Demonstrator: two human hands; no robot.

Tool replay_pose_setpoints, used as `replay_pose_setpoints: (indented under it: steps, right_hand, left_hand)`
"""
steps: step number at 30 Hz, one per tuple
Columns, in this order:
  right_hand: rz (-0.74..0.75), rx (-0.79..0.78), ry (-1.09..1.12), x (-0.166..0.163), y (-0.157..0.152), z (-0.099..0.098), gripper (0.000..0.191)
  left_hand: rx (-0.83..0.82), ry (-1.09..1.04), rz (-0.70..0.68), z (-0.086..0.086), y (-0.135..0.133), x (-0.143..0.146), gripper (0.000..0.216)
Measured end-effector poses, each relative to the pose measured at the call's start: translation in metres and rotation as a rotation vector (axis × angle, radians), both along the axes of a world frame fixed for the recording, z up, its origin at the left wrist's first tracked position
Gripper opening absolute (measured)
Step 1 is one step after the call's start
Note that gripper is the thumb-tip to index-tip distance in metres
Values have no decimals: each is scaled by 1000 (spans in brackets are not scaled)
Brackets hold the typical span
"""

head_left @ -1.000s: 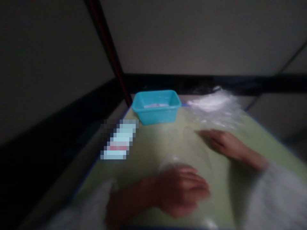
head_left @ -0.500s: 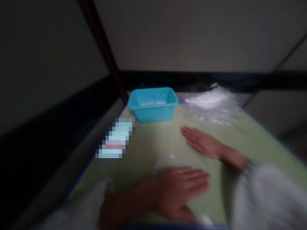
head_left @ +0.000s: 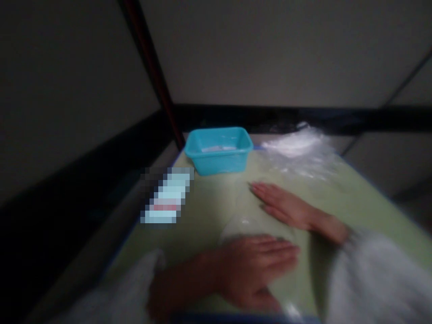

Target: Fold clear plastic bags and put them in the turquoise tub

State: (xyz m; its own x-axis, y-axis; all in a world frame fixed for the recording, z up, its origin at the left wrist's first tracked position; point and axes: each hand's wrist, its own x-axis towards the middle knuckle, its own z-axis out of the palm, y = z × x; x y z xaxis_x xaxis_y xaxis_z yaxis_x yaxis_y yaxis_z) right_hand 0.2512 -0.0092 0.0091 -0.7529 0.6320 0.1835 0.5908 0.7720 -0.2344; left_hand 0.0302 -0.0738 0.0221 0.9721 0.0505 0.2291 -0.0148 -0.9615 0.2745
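Observation:
A clear plastic bag (head_left: 238, 226) lies on the green tabletop (head_left: 209, 198), its outline faint in the dim light. Across its near part my left hand (head_left: 258, 267) rests palm down, fingers stretched to the right and the thumb apart. My right hand (head_left: 286, 204) is flat a little farther off, fingers pointing left, at the bag's upper right. Neither hand grips anything. What lies under the palms is hidden.
At the far edge stands a turquoise plastic basin (head_left: 221, 163) with something pale inside. Right of it lies a heap of clear plastic bags (head_left: 300, 148). A pixelated light-blue item (head_left: 168, 195) lies by the left edge. Walls (head_left: 270, 54) rise behind and left.
My right hand has slid slightly left and nearer. The left hand stays flat on the bag. The whole view has shifted a little, moving the basin right and down in the picture.

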Motion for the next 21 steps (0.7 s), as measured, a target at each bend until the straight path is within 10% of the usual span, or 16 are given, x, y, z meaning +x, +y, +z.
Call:
replay_pose_setpoints:
  steps: [21]
  right_hand:
    - [234, -45, -93, -29, -25, 1, 48]
  left_hand:
    - [-69, 22, -67, -7, -5, 6, 66]
